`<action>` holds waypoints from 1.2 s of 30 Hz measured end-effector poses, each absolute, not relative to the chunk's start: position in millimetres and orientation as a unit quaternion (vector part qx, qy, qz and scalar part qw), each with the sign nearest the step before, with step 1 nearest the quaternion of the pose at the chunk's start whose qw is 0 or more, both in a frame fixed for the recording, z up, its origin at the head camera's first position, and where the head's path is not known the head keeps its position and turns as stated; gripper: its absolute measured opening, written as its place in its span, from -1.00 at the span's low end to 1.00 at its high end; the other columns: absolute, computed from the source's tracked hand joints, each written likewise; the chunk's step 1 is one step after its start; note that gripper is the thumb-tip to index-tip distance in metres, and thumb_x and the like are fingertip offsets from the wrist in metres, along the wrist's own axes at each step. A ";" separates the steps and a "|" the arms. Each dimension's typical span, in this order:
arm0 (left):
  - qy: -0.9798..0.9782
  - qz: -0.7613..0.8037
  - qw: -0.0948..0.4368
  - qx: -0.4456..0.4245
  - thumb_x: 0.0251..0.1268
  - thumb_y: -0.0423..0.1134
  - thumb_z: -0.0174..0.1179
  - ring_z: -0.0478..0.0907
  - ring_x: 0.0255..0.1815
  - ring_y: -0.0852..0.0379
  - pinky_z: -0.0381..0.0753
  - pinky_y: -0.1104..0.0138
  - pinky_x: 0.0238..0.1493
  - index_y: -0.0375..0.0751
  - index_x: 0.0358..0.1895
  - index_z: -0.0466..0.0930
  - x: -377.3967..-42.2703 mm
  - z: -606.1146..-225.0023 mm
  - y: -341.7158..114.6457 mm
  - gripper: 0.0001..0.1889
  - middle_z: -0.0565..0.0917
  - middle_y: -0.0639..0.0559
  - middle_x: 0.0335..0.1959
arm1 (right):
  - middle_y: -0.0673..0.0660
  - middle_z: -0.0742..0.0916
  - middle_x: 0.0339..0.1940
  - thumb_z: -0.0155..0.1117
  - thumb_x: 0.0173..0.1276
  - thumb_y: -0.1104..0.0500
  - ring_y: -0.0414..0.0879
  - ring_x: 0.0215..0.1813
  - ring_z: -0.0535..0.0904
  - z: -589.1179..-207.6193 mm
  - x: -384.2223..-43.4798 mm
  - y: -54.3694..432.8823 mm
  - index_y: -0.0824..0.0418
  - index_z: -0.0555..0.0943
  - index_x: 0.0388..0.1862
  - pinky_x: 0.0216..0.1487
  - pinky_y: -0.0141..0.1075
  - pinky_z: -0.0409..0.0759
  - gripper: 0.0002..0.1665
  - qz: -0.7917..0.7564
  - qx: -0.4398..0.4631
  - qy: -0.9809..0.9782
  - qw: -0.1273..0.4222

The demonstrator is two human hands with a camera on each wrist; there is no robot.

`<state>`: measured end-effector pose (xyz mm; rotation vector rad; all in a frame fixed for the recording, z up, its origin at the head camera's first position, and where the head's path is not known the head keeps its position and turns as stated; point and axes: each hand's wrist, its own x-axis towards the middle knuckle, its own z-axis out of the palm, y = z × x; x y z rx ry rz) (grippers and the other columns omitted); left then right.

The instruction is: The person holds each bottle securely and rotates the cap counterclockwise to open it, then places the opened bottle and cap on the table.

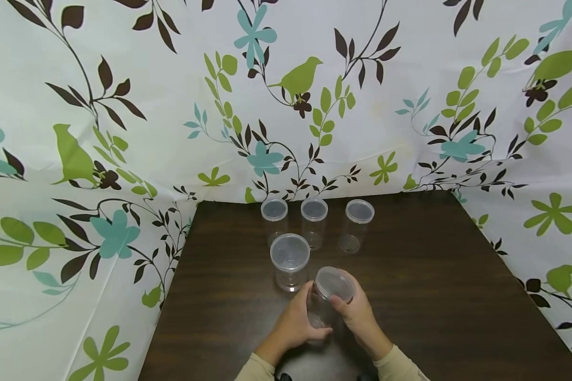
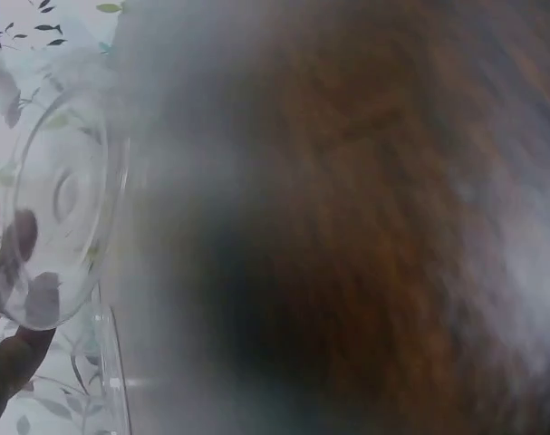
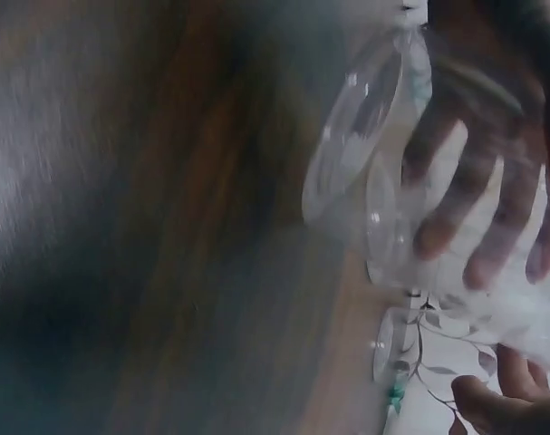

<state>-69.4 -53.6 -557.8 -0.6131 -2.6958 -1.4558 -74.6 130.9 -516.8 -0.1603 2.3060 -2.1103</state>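
Note:
A clear plastic jar [image 1: 320,309] with a translucent lid [image 1: 335,284] is tilted between the hands, near the front of the table. My left hand [image 1: 293,320] grips its body from the left, thumb low and fingers wrapped behind. The right hand [image 1: 360,312] holds it on the right near the lid, its thumb at the rim. In the left wrist view the jar's round base [image 2: 66,199] shows at the left edge. Through the clear wall [image 3: 383,217] in the right wrist view, several fingers are visible.
Another lidded clear jar [image 1: 289,267] stands just behind the left hand. Three similar ones, a left jar [image 1: 274,217], a middle jar [image 1: 314,219] and a right jar [image 1: 357,222], stand near the back edge of the dark wooden table [image 1: 438,275]. Patterned cloth [image 1: 386,106] surrounds it.

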 end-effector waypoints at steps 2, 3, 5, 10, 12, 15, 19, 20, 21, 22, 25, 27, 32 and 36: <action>-0.860 -0.470 0.009 -0.199 -0.20 0.02 0.67 0.54 0.15 0.16 0.56 0.20 0.19 -0.13 0.46 0.23 -71.2 -558.5 -56.5 0.09 0.57 0.05 0.20 | 0.32 0.63 0.18 0.50 0.28 0.00 0.01 0.11 0.59 -516.2 -76.2 125.4 0.37 0.38 0.42 0.05 -0.36 0.57 -0.13 -0.683 -0.038 0.729 0.002; -0.855 -0.475 0.004 -0.205 -0.19 0.02 0.67 0.54 0.16 0.16 0.55 0.20 0.20 -0.12 0.47 0.22 -72.7 -558.5 -58.2 0.09 0.57 0.05 0.21 | 0.31 0.64 0.16 0.49 0.27 0.09 -0.01 0.10 0.60 -516.0 -77.4 123.7 0.37 0.41 0.40 0.06 -0.36 0.57 -0.20 -0.686 -0.039 0.726 -0.003; -0.844 -0.490 -0.018 -0.217 -0.17 0.02 0.66 0.53 0.19 0.16 0.54 0.20 0.22 -0.10 0.49 0.20 -75.6 -557.1 -62.1 0.10 0.57 0.06 0.24 | 0.28 0.66 0.15 0.45 0.27 0.21 -0.08 0.08 0.61 -515.6 -79.7 122.4 0.34 0.45 0.38 0.06 -0.36 0.57 -0.29 -0.691 -0.045 0.722 -0.006; -0.817 -0.514 -0.073 -0.251 -0.16 -0.03 0.66 0.52 0.23 0.14 0.49 0.20 0.29 -0.07 0.51 0.17 -82.7 -546.9 -70.8 0.10 0.56 0.03 0.25 | 0.26 0.65 0.24 0.39 0.38 0.13 -0.18 0.17 0.60 -515.4 -90.3 132.8 0.33 0.45 0.41 0.17 -0.39 0.52 -0.32 -0.693 -0.143 0.706 0.010; -0.787 -0.541 -0.108 -0.275 -0.12 -0.12 0.65 0.51 0.25 0.13 0.45 0.21 0.33 -0.07 0.54 0.12 -85.6 -543.3 -72.3 0.12 0.54 0.00 0.28 | 0.27 0.61 0.32 0.33 0.46 -0.03 -0.15 0.25 0.58 -514.9 -98.0 140.9 0.36 0.40 0.44 0.24 -0.37 0.49 -0.26 -0.695 -0.215 0.685 0.037; -0.718 -0.594 -0.181 -0.315 -0.03 -0.31 0.59 0.51 0.28 0.08 0.41 0.23 0.37 -0.09 0.56 0.03 -88.6 -539.9 -72.1 0.10 0.50 -0.09 0.32 | 0.30 0.53 0.41 0.20 0.49 -0.23 -0.04 0.35 0.52 -512.7 -111.3 153.2 0.44 0.28 0.50 0.32 -0.30 0.45 -0.07 -0.701 -0.327 0.625 0.106; -0.636 -0.645 -0.255 -0.338 0.02 -0.52 0.48 0.54 0.26 0.02 0.44 0.21 0.36 -0.15 0.53 -0.01 -89.7 -539.6 -67.3 0.04 0.50 -0.19 0.31 | 0.31 0.41 0.51 0.13 0.47 -0.34 0.07 0.44 0.42 -510.2 -124.2 161.7 0.50 0.14 0.54 0.39 -0.20 0.40 0.09 -0.703 -0.403 0.556 0.186; -0.629 -0.651 -0.259 -0.337 0.03 -0.54 0.46 0.54 0.27 0.01 0.44 0.20 0.35 -0.16 0.54 -0.03 -89.1 -540.2 -66.0 0.05 0.49 -0.20 0.31 | 0.32 0.39 0.52 0.11 0.47 -0.35 0.07 0.46 0.40 -510.9 -125.8 162.3 0.52 0.11 0.54 0.41 -0.20 0.39 0.12 -0.702 -0.412 0.550 0.188; -0.627 -0.655 -0.256 -0.334 0.03 -0.54 0.46 0.54 0.27 0.01 0.45 0.20 0.35 -0.16 0.54 -0.02 -88.1 -540.3 -64.6 0.04 0.50 -0.22 0.30 | 0.32 0.39 0.53 0.09 0.47 -0.37 0.06 0.47 0.39 -511.7 -126.6 162.6 0.54 0.08 0.54 0.41 -0.21 0.37 0.14 -0.701 -0.418 0.548 0.183; -0.626 -0.659 -0.252 -0.331 0.03 -0.53 0.46 0.54 0.27 0.01 0.45 0.21 0.34 -0.16 0.54 -0.03 -87.0 -540.7 -63.0 0.05 0.49 -0.22 0.31 | 0.31 0.38 0.53 0.07 0.47 -0.38 0.04 0.47 0.39 -513.3 -126.8 162.9 0.55 0.04 0.54 0.42 -0.22 0.36 0.16 -0.701 -0.422 0.548 0.174; -0.642 -0.663 -0.219 -0.318 0.04 -0.48 0.48 0.53 0.27 -0.01 0.44 0.20 0.35 -0.12 0.59 -0.11 -84.2 -541.4 -57.7 0.12 0.44 -0.20 0.35 | 0.22 0.44 0.50 0.02 0.49 -0.37 -0.03 0.46 0.41 -519.9 -124.6 164.7 0.57 -0.02 0.54 0.41 -0.28 0.36 0.16 -0.712 -0.409 0.557 0.125; -0.679 -0.648 -0.181 -0.295 0.01 -0.37 0.54 0.49 0.30 0.03 0.39 0.22 0.38 -0.09 0.59 -0.07 -82.2 -541.0 -54.3 0.13 0.42 -0.13 0.38 | 0.13 0.48 0.47 0.04 0.51 -0.33 -0.09 0.42 0.44 -523.3 -120.0 166.4 0.55 -0.01 0.54 0.37 -0.33 0.39 0.11 -0.726 -0.378 0.568 0.089; -0.779 -0.578 -0.103 -0.221 -0.11 -0.11 0.65 0.46 0.29 0.10 0.41 0.22 0.35 -0.08 0.53 0.12 -77.5 -544.0 -50.0 0.11 0.49 0.00 0.32 | 0.30 0.47 0.43 0.20 0.48 -0.24 -0.24 0.34 0.47 -525.7 -101.3 163.6 0.54 0.02 0.55 0.28 -0.44 0.43 0.10 -0.725 -0.279 0.630 0.010; -0.818 -0.540 -0.064 -0.189 -0.15 -0.04 0.66 0.53 0.21 0.08 0.52 0.16 0.24 -0.17 0.51 0.16 -74.3 -548.7 -46.1 0.11 0.55 -0.01 0.24 | 0.58 0.36 0.43 0.35 0.43 -0.11 -0.35 0.30 0.47 -520.4 -84.8 155.0 0.51 -0.07 0.59 0.23 -0.50 0.44 0.16 -0.713 -0.174 0.679 0.017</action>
